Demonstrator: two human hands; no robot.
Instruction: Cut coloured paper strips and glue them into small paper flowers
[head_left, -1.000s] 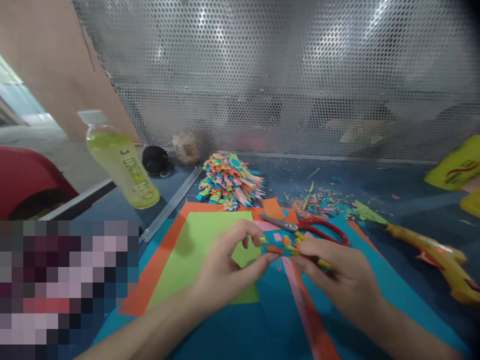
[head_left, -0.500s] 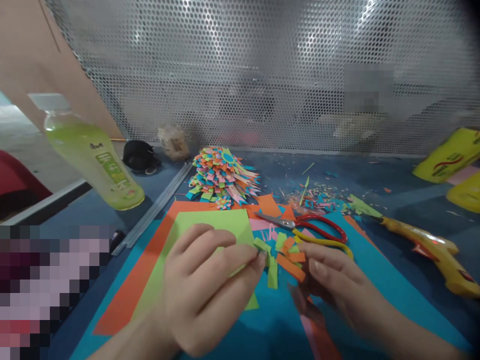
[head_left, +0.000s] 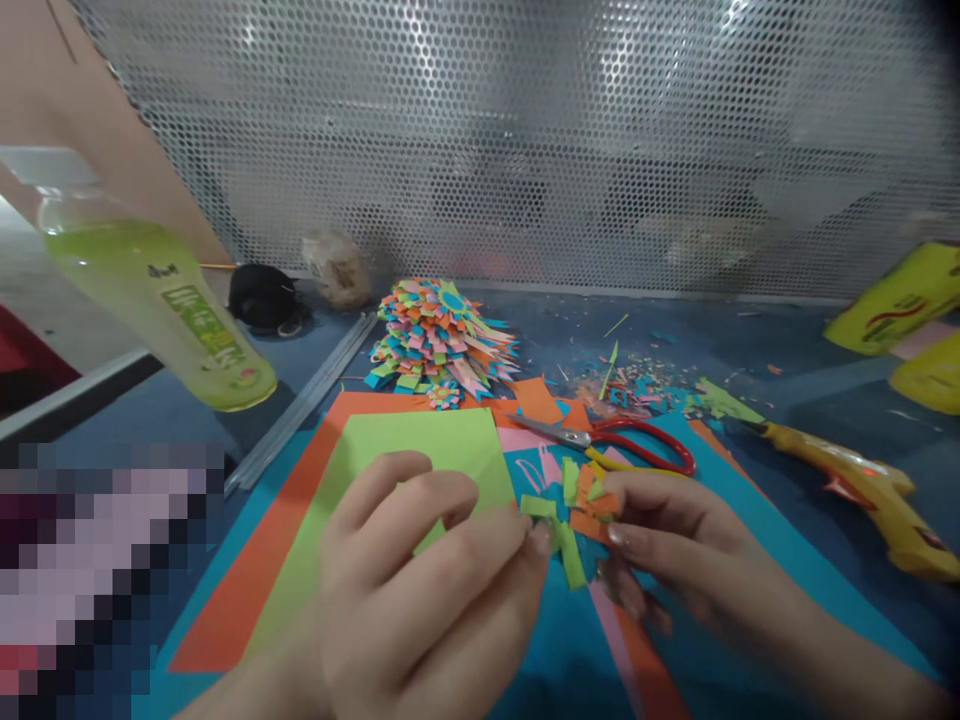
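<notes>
Light-green paper strips, narrow, flat and spread in several directions, are held between the two hands, above the blue sheet of paper; they are pinched at one end by the thumb and forefinger of the left hand, which is closed at those tips, with its remaining fingers loosely bent; short, blunt-ended orange paper strips, bunched and crossing one another, are gripped by the thumb and forefinger of the right hand, its lower fingers being curled beneath; the green and the orange are seen close together, but whether they are joined cannot be told.

On the transparent plastic bottle of yellow-green drink, beyond and to the left of the left hand, a green label is borne, printed with pale characters that cannot be read; above it a small dark mark is printed, likewise illegible; on the bright-yellow packet, far beyond the right hand, a red wavy stripe and small blurred print are seen.

Just beyond the right hand the red-and-yellow-handled metal scissors are laid; to its right a yellow glue gun is placed; beyond the left hand a dome of many-coloured paper tabs is set.
</notes>
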